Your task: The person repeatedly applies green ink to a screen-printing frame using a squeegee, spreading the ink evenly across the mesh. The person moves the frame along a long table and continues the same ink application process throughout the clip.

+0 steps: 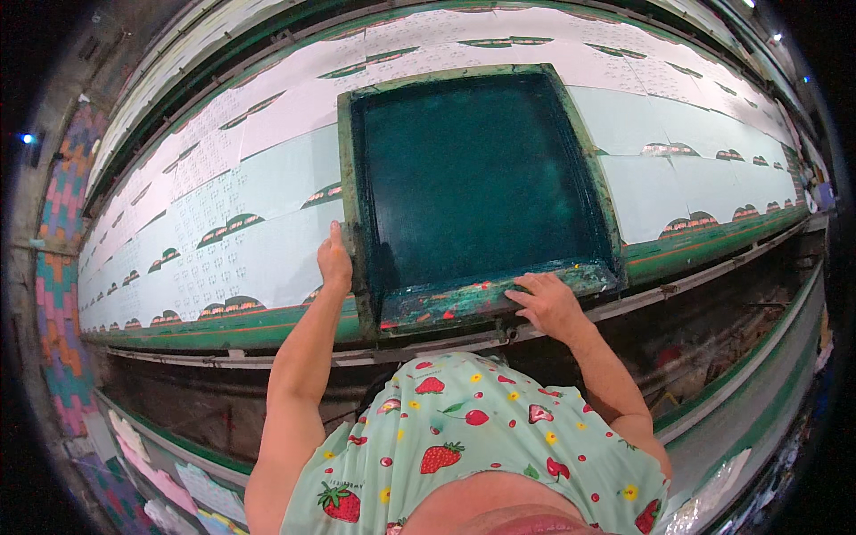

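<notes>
A large screen printing frame [582,134] with a dark teal mesh [473,174] lies over a long printing table in front of me. Its near rail is smeared with green, red and yellow paint. My left hand [334,260] is closed at the lower part of the left rail, one finger pointing up along it; its other fingers are partly hidden. On the right half of the near rail, my right hand [547,306] curls its fingers over the edge, thumb below. Printed white fabric sheets [285,183] with dark scalloped motifs spread to both sides of the frame.
The table's green edge [704,239] and a metal rail [214,360] run across in front of me. A dark gap lies between this table and another one behind me, with sheets [192,486] at lower left. Colourful floor tiles [67,299] line the left.
</notes>
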Demonstrator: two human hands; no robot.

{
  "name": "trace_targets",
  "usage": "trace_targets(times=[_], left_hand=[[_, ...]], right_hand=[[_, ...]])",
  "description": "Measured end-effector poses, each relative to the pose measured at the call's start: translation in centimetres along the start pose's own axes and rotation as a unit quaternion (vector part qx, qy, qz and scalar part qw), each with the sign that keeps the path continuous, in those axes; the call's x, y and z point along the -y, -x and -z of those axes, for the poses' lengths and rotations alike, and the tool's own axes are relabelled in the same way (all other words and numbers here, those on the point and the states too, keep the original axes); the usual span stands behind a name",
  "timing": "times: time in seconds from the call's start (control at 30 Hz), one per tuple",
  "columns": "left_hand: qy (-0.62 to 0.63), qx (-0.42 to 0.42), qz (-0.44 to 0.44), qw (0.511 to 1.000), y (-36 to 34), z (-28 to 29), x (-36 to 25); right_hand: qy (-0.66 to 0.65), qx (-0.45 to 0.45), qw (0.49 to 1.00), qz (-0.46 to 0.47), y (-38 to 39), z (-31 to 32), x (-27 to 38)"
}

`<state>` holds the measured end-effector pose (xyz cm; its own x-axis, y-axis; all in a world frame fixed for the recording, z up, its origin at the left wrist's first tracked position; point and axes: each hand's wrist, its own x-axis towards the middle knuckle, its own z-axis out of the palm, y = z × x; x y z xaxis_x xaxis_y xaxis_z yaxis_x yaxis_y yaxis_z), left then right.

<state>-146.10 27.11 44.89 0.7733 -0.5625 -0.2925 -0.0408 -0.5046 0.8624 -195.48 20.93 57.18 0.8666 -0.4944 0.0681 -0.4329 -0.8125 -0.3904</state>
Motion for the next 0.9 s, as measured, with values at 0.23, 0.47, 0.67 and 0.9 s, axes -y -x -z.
trace_targets(times=[0.23, 0.47, 0.67, 0.9], left_hand=[[-0.126, -0.017, 0.002, 0.992, 1.5, -0.7, -2.3], [-0.120, -0.016, 0.004, 0.993, 3.0, -0.4, -4.6], [-0.111, -0.036, -0.007, 0.993, 3.2, -0.5, -4.5], [-0.120, -0.037, -0.017, 0.992, 3.1, -0.6, -4.4]], right_hand=[[0.085, -0.026, 0.996, -0.010, -4.0, -1.1, 3.1], [0.073, 0.099, 0.990, -0.069, -7.4, -0.1, 2.5], [0.078, 0.065, 0.992, -0.068, -4.8, -2.2, 4.9], [0.108, -0.068, 0.992, -0.006, -4.5, -4.4, 5.0]])
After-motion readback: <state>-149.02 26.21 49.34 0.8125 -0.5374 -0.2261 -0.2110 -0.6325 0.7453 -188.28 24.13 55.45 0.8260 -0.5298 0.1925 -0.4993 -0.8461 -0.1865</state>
